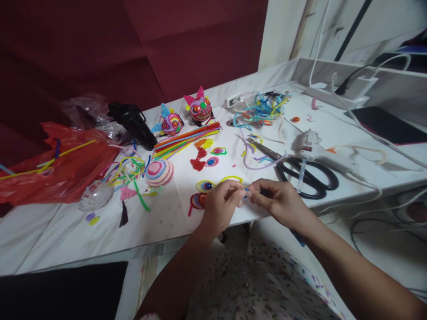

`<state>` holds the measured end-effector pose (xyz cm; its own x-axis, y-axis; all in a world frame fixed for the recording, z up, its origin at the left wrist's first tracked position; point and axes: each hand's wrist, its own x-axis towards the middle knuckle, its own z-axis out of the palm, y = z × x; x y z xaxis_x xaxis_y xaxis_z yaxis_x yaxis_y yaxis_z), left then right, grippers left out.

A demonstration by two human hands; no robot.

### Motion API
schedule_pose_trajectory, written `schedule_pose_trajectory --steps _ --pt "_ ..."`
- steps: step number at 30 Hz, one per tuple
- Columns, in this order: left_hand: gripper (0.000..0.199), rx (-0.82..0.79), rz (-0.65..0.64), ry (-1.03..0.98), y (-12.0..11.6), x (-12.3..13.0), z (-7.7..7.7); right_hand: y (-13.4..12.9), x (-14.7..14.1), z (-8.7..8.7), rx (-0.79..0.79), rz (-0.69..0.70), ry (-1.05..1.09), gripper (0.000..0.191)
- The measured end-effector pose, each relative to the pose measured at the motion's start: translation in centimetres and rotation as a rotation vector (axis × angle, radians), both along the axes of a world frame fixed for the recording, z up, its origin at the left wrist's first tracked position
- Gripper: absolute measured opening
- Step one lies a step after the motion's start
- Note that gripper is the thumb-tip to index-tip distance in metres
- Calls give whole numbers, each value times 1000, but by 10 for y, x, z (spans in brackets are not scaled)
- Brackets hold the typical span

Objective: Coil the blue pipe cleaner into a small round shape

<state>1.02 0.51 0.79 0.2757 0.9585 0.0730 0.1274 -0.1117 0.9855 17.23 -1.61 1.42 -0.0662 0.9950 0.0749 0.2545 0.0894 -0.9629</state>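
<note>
Two hands meet at the near edge of the white bench point(50, 231). Left hand point(218, 206) and right hand point(280, 202) each pinch, thumb against forefinger, one end of a short blue pipe-cleaner piece point(247, 190); the remaining fingers are curled loosely. The piece is largely hidden between the fingertips. Its long axis runs left to right, roughly parallel to the bench edge, and it is held just above the surface.

Counted on the bench: two finished pipe-cleaner heads with pointed ears, one blue-eared point(171, 122), one pink-eared point(199, 108); one striped dome point(159, 172); one pair of black-handled scissors point(300, 171), blades pointing away to the left; one glue gun point(312, 146) lying beside the scissors; one bundle of straight stems point(187, 140), long axis rising to the right; one tangle of mostly blue stems point(263, 109) at the far side. Several small coiled eye shapes lie just beyond the hands; exact number uncertain. One red plastic bag point(56, 164) sits at far left.
</note>
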Motion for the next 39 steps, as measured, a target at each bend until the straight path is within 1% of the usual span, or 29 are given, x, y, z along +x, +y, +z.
schedule_pose_trajectory --steps 2,4,6,8,11,13,20,23,25,28,30,32,34,36,37,39 --pt "7 34 -13 80 2 -3 5 -1 3 1 31 26 -64 25" --pt "7 12 2 93 2 -2 9 -2 4 2 31 53 -77 25" --pt "7 -21 44 79 1 0 11 -3 4 4 9 64 -51 28" --pt "6 -42 82 54 -1 3 12 -4 2 6 -45 49 36 31" --pt "6 -42 119 6 -4 8 11 -4 -1 4 -139 -15 215 35" --pt "6 -33 151 -29 -6 11 9 -4 -3 2 -173 -70 299 38" --pt "13 52 287 -101 -12 20 -2 -6 -18 -8 -245 -202 490 41" --pt "13 63 330 -121 -14 22 -7 -6 -20 -8 -245 -234 487 39" --pt "12 37 304 -137 -14 22 -8 -5 -18 -7 -233 -232 448 39" --pt "10 3 178 -138 -11 18 -5 -4 -10 -3 -163 -183 324 36" --pt "9 5 102 -82 -8 13 -1 -3 -5 0 -90 -153 211 34" --pt "7 7 59 3 -5 10 3 -2 -2 2 -34 -142 127 30" --pt "7 3 48 44 -2 8 6 -2 -2 3 17 -153 75 26" --pt "7 2 62 24 -1 8 8 -2 -3 1 59 -181 63 24" --pt "7 7 77 4 -1 9 8 -2 -4 -1 66 -193 76 25" --pt "9 6 110 -28 -2 11 7 -2 -6 -5 30 -204 146 29"
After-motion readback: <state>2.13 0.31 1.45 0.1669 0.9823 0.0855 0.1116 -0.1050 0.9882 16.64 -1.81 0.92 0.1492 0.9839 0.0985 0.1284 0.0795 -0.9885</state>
